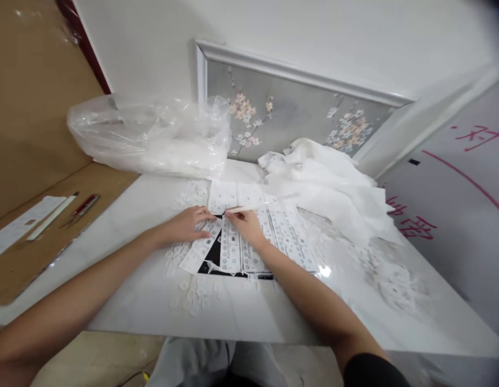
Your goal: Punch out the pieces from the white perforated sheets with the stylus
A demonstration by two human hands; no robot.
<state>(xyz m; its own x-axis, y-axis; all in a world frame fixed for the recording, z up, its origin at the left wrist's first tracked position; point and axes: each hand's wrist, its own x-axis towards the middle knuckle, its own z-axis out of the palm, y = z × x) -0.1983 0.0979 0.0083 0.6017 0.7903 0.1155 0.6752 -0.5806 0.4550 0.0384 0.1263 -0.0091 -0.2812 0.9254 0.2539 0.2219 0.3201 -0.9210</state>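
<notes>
My left hand (189, 224) lies with its fingers apart on a tilted white printed strip (201, 250). Beside it, my right hand (245, 223) is closed, fingers pinched at the top of an upright printed strip (230, 252); a thin white stick-like piece (253, 206) extends from it to the right. What the fingertips grip is too small to make out. Under the strips lies a black board (211, 258), and more printed strips (291, 236) lie side by side on the right. Small clear pieces (199, 290) are scattered around.
A clear plastic bag (152, 137) sits at the back left. White sheets (325, 180) are heaped at the back right, with clear scraps (398, 285) in front. A red knife (84, 207) and a pale ruler-like strip (51, 217) rest on brown board at the left.
</notes>
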